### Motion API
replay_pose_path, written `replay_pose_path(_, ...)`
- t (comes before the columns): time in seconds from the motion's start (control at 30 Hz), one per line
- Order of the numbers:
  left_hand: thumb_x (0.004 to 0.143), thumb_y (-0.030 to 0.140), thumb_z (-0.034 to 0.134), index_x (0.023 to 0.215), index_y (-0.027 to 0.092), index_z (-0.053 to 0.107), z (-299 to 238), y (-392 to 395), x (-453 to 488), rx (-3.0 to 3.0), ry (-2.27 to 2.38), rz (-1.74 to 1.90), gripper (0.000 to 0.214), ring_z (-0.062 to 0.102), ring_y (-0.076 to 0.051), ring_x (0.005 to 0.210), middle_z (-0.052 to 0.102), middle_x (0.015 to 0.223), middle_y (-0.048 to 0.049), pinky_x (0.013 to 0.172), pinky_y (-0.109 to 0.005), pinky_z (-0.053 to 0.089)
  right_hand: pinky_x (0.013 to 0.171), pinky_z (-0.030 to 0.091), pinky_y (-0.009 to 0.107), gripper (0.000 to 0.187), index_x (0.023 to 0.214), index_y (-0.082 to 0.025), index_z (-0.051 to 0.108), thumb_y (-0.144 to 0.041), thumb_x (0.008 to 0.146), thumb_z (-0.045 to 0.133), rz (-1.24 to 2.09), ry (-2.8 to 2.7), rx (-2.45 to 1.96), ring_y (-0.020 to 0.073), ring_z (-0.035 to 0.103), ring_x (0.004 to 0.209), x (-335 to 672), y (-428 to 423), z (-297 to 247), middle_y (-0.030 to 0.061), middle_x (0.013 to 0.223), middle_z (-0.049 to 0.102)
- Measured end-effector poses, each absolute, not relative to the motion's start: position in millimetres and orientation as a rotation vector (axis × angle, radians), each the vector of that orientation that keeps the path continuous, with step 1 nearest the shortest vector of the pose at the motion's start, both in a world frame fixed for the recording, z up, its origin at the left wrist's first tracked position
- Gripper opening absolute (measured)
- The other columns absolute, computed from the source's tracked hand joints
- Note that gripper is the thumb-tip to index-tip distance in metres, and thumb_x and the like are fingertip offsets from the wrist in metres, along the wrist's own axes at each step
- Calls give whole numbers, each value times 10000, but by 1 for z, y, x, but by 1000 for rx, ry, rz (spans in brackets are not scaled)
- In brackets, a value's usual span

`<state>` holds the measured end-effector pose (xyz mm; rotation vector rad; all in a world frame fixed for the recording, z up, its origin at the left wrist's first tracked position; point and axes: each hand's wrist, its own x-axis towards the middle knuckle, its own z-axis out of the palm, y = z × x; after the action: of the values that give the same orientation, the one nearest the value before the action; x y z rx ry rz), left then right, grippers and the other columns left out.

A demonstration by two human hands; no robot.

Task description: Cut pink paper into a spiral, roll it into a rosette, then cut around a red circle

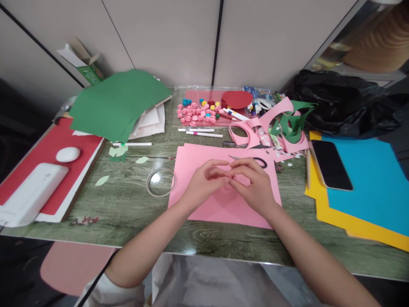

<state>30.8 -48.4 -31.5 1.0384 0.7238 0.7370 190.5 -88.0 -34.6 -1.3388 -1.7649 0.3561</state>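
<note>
My left hand [207, 179] and my right hand [254, 183] meet fingertip to fingertip over pink paper sheets [194, 209]. Fingers and thumbs on both sides are pinched together. A small pinkish bit seems to be between them, but the fingers hide it and its kind cannot be told. Scissors [260, 162] with black handles lie on the sheets, just beyond my right hand and partly covered by it. To the left of my left hand, a roll of tape [161, 182] lies flat, close to the pink sheets' edge.
Several small pink rolled paper pieces [191, 114] sit on a clear plastic sheet behind. Paper scraps [287, 128] and a black bag [341, 102] are back right. A phone [332, 164] rests on blue paper [373, 183]. Green sheets [118, 102] and a white box [36, 194] stand left.
</note>
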Motion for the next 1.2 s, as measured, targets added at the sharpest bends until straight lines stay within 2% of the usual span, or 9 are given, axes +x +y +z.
replay_pose_path(0.13,718,177,677,1035,184,568,-32,-49,33,1023,698,728,335,618,-161,841,674,829,-37,779,-299,466,772,475,361,159,712,-229,580,-106,708,680,408,-1719,-1369,189,580,858,188,-89,-32,13,891,577)
replay_pose_path(0.3,688,161,699,1019,176,575,-30,-50,35,984,722,711,354,617,-154,814,673,798,-29,764,-290,462,770,470,353,176,702,-221,540,-119,708,684,417,-1721,-1374,190,571,864,186,-89,-30,18,880,569)
replay_pose_path(0.47,687,183,706,1018,181,582,-30,-48,32,952,769,769,354,622,-137,759,675,758,-9,764,-283,444,817,464,364,119,832,-230,603,-150,761,655,364,-1772,-1360,194,565,914,188,-89,-30,34,918,579)
replay_pose_path(0.6,696,212,702,1025,175,582,-30,-46,30,954,778,776,352,616,-124,689,668,730,0,742,-282,442,840,465,371,155,931,-241,638,-159,801,619,312,-1805,-1329,197,565,942,191,-90,-31,46,948,584)
replay_pose_path(0.8,720,200,674,1041,180,571,-31,-45,30,972,770,765,337,618,-129,703,672,774,-10,759,-296,448,863,471,391,261,1056,-271,624,-134,867,507,352,-1905,-1274,199,558,992,190,-88,-34,57,1012,590)
replay_pose_path(0.97,706,215,694,1033,188,577,-30,-46,30,970,766,760,349,622,-132,730,672,772,-5,771,-296,446,836,477,407,207,972,-280,624,-140,845,538,373,-1845,-1313,210,566,960,189,-88,-34,45,975,590)
replay_pose_path(1.2,693,184,702,1036,189,583,-31,-48,32,953,734,716,363,616,-139,763,665,780,-11,757,-291,451,781,480,364,122,784,-244,579,-126,779,611,432,-1763,-1348,198,571,897,186,-88,-31,19,889,585)
